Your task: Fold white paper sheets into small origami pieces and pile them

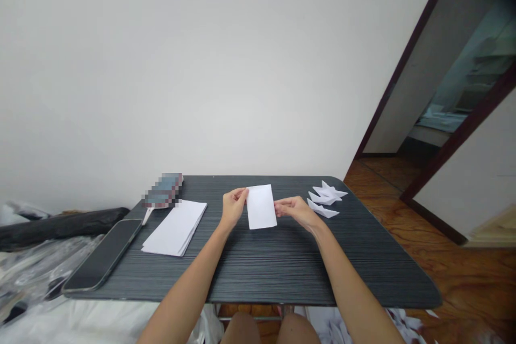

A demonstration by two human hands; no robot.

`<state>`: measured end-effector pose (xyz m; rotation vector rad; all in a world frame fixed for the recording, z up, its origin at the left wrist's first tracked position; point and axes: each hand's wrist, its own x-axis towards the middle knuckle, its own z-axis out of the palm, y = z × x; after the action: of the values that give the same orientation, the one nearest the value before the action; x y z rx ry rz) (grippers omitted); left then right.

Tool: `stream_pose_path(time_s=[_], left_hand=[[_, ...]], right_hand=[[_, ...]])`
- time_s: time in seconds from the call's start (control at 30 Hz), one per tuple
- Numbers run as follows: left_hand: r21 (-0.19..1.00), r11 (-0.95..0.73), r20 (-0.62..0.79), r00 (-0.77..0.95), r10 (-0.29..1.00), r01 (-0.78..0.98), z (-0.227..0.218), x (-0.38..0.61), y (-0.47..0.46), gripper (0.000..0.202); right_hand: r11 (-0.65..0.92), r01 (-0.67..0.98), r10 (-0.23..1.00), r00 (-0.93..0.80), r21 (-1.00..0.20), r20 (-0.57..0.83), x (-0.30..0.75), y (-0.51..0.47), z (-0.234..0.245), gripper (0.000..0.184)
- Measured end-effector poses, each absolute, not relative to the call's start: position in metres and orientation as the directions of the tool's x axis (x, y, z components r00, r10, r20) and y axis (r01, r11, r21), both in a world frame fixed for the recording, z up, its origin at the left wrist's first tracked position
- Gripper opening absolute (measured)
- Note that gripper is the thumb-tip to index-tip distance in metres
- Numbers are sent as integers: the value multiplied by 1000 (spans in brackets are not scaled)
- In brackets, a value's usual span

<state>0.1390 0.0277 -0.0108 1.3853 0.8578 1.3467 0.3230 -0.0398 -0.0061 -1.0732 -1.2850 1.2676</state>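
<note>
A small white rectangle of paper (262, 207) is held up above the dark table, its flat face toward me. My left hand (234, 207) pinches its upper left edge between thumb and fingers. On the other side, my right hand (297, 212) has thumb and fingers closed at the right edge of the paper. To the right of that hand lie several folded white paper boats (324, 196). A stack of white paper sheets (176, 228) rests on the table to the left of my left hand.
A smartphone (104, 255) lies at the table's left edge, and a blurred-out packet (164, 191) sits behind the paper stack. The dark table (278, 279) meets a white wall. Clear plastic bags (48, 263) are at the left; white paper pieces (405, 325) lie below the right side.
</note>
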Motion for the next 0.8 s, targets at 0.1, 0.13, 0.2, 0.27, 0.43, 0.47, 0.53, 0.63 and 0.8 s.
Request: stream_pose_path(time_s=[0.1, 0.13, 0.2, 0.27, 0.43, 0.47, 0.53, 0.63, 0.8], left_hand=[[954, -272, 292, 189, 937, -129, -12, 142, 25, 31], [954, -271, 293, 210, 933, -125, -12, 143, 24, 31], [958, -260, 284, 272, 919, -121, -13, 144, 23, 33], [964, -244, 266, 344, 901, -107, -13, 144, 22, 35], [969, -234, 246, 449, 859, -84, -10, 142, 18, 29], [968, -235, 250, 460, 852, -91, -9, 142, 18, 28], [964, -236, 265, 470, 842, -121, -7, 141, 17, 25], [960, -208, 273, 467, 841, -186, -6, 140, 18, 23], [959, -157, 257, 489, 834, -236, -6, 137, 21, 22]], right_hand=[[89, 29, 996, -13, -996, 89, 320, -37, -8, 27], [96, 41, 995, 18, -995, 97, 320, -37, -8, 26], [110, 51, 991, 74, -993, 113, 320, -36, -8, 25], [128, 59, 983, 126, -990, 134, 321, -36, -6, 24], [162, 60, 968, 183, -985, 170, 323, -35, -6, 24], [168, 43, 968, 180, -985, 173, 323, -34, -7, 24], [181, -12, 969, 173, -983, 176, 323, -33, -10, 23], [203, -106, 968, 169, -973, 184, 324, -32, -12, 24], [264, -172, 962, 114, -949, 247, 326, -34, -9, 14]])
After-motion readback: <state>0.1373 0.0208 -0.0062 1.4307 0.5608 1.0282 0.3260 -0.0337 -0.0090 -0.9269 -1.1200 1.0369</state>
